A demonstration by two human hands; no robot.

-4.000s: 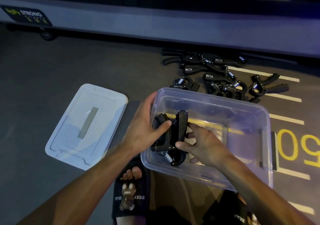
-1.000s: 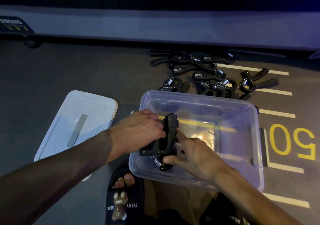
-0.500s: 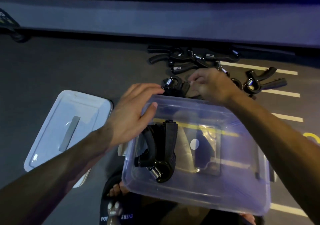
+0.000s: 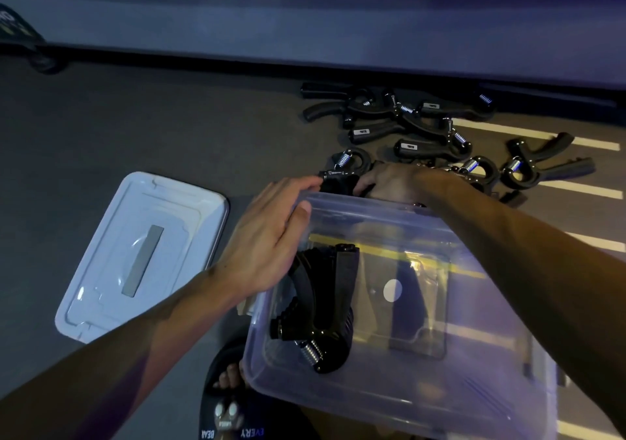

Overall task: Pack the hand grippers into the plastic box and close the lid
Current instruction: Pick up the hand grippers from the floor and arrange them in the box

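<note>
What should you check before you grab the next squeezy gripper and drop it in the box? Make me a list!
1. Plastic box open on top: ok.
2. Room left inside: ok, only the packed hand grippers at its left end.
3. Left hand steadying the box rim: ok, fingers rest on the far left corner.
4. Right hand has a firm hold on the nearest hand gripper: cannot tell, the fingers are hidden behind the box.
5. More to pack: ok, a pile of hand grippers lies beyond.
6. Lid within reach: ok, flat on the floor, left of the box.
</note>
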